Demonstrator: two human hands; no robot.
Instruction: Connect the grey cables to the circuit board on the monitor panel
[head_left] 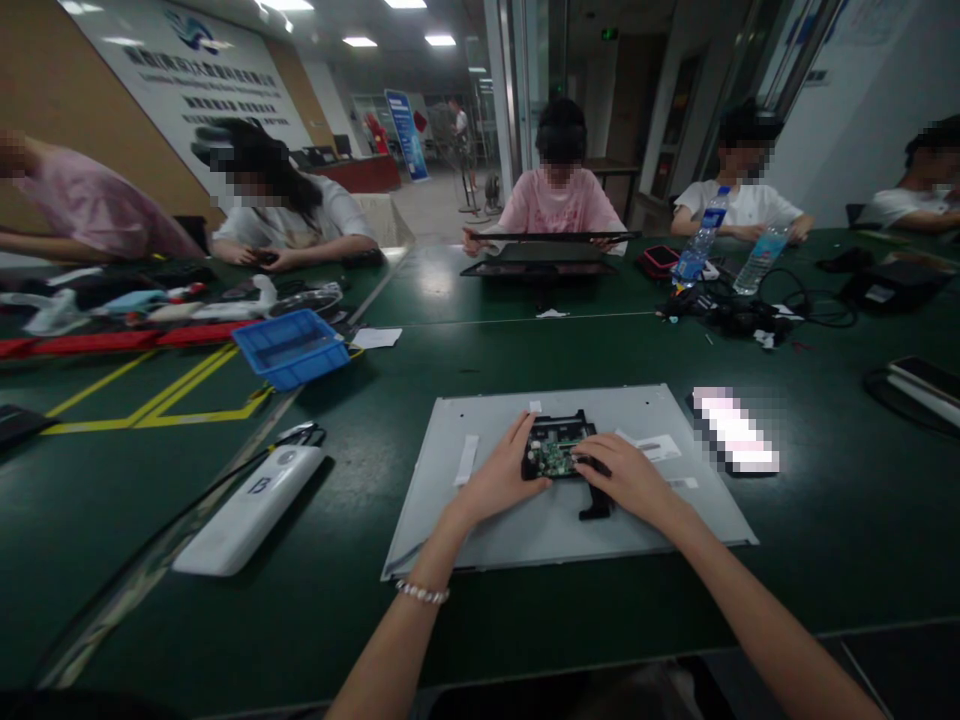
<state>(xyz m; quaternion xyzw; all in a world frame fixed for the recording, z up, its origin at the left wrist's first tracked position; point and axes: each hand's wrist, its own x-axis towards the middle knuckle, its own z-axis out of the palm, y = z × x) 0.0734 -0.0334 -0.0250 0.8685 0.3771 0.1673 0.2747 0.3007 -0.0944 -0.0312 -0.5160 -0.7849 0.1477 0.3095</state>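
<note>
A large grey metal panel point(495, 540) lies flat on the green table, with white labels on it. At its middle sits a black plastic bracket point(596, 502) carrying a green circuit board point(553, 457). My left hand point(501, 474) braces the bracket's left side, thumb along the near edge and fingers toward the far corner. From the right, my right hand point(621, 470) has its fingers bent onto the board's right end, and its fingertips partly hide what they touch there.
Left of the panel lies a white power bank point(251, 515) with a cable; beyond it is a blue bin point(292, 348). A phone point(735, 430) lies right of the panel. Water bottles point(701, 238) and tangled cables stand farther back. Across the table, a person in pink point(559, 205) holds a dark panel.
</note>
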